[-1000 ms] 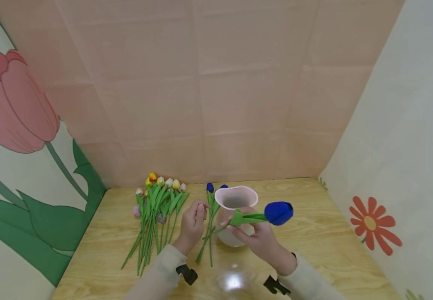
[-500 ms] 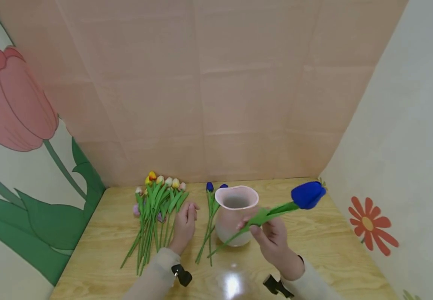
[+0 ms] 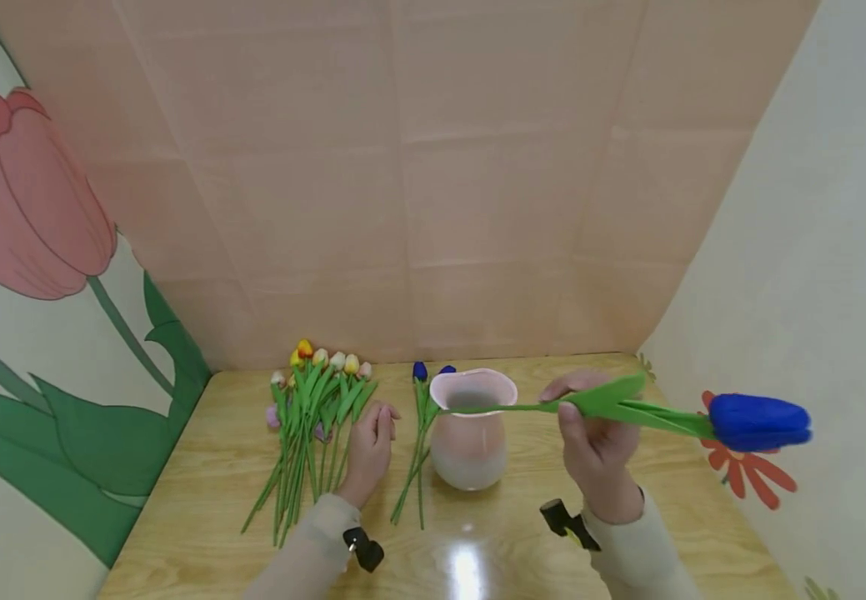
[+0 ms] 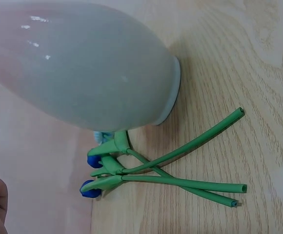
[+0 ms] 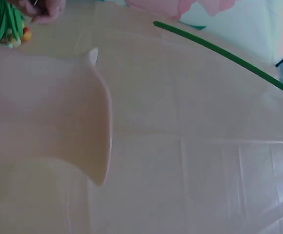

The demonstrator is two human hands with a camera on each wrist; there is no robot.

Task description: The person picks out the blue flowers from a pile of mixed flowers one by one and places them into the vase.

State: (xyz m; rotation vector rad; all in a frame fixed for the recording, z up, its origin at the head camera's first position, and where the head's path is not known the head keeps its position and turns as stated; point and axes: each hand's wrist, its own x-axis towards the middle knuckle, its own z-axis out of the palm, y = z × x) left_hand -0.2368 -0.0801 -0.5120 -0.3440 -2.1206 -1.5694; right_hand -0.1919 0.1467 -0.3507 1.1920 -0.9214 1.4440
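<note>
Blue tulip (image 3: 758, 422) is held up over the right part of the surface (image 3: 518, 550), its bloom out past the right edge in the head view. The right hand (image 3: 601, 442) pinches it where stem meets leaf. What has just changed is its lie: it is now nearly level, the stem reaching left across the mouth of the vase (image 3: 470, 458). In the right wrist view the stem's end is free, apart from the rim; for the work, I take this to mean only the right hand supports it.

One second ago the bloom was just beside the vase; since then it has shifted toward the right edge. The left hand (image 3: 370, 454) has drawn away from the other blue tulips (image 3: 422, 408) toward the mixed tulips (image 3: 314, 417), its fingers loosely bent, nothing visibly grasped. The vase stands unmoved, nearer the back edge.
</note>
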